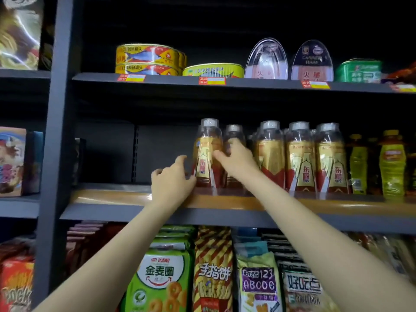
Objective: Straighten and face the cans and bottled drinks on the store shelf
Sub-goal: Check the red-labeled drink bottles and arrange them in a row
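A row of gold-and-red labelled drink bottles with silver caps stands on the middle shelf (117,197). The leftmost bottle (206,152) stands upright at the front, label facing me. My left hand (170,183) touches its lower left side with fingers curled. My right hand (234,159) rests against its right side, fingers across the label and over a second bottle (234,134) just behind. Three more such bottles (300,154) stand to the right. Yellow fish cans (146,59) are stacked on the top shelf.
Yellow drink bottles (391,163) stand at the far right of the middle shelf. Oval ham tins (311,61) and a green tin (359,70) sit on the top shelf. Snack bags (211,273) fill the shelf below. The left part of the middle shelf holds nothing.
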{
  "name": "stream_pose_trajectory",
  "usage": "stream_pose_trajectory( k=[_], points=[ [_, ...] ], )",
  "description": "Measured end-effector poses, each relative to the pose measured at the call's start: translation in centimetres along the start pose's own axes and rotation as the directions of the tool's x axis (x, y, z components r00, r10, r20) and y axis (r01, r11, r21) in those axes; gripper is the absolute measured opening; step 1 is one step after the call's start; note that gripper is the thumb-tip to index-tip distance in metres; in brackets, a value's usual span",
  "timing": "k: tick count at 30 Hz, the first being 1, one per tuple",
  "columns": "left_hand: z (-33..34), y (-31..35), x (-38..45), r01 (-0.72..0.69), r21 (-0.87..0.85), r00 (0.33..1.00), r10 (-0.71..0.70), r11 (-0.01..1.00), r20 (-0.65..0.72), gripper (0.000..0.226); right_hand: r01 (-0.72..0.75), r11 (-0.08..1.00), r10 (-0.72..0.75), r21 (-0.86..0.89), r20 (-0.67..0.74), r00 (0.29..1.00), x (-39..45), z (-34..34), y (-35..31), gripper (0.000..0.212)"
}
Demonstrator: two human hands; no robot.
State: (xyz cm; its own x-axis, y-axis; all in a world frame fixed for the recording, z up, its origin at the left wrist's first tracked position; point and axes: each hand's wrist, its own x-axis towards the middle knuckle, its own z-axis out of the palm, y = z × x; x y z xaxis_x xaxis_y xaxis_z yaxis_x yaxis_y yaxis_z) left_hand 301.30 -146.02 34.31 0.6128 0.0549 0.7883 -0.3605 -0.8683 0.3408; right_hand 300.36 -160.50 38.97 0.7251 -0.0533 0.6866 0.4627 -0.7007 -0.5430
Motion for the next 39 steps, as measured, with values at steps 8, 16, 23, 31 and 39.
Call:
stream_pose_trajectory(
  k=[8,16,23,31,39],
  points=[
    [1.2,3.3,-1.3,-0.109,-0.12,0.975,0.083,0.987,-0.205,0.046,0.07,0.984,-0.104,-0.165,-0.205,0.973,-4.4,-12.0,4.7,0.044],
    [5.4,11.0,-3.2,-0.179,-0.096,0.949,0.146,0.979,-0.279,0.052,-0.111,0.974,0.067,-0.195,-0.215,0.974,-3.6,-18.1,13.1,0.073],
    [10.2,19.2,-3.4,-0.207,-0.011,0.956,0.199,0.978,-0.217,0.062,-0.109,0.99,0.111,-0.087,0.009,0.994,-2.7,-18.5,17.4,0.1],
    [11.4,20.3,-3.5,-0.149,0.118,0.973,0.167,0.982,-0.161,0.057,-0.16,0.987,0.159,-0.012,-0.077,0.984,-1.9,-17.8,19.1,0.094],
    [10.5,20.5,-4.0,-0.155,0.11,0.973,0.171,0.982,-0.153,0.066,0.356,0.934,-0.341,-0.031,-0.383,0.859,-5.0,-21.8,18.3,0.086]
  ],
)
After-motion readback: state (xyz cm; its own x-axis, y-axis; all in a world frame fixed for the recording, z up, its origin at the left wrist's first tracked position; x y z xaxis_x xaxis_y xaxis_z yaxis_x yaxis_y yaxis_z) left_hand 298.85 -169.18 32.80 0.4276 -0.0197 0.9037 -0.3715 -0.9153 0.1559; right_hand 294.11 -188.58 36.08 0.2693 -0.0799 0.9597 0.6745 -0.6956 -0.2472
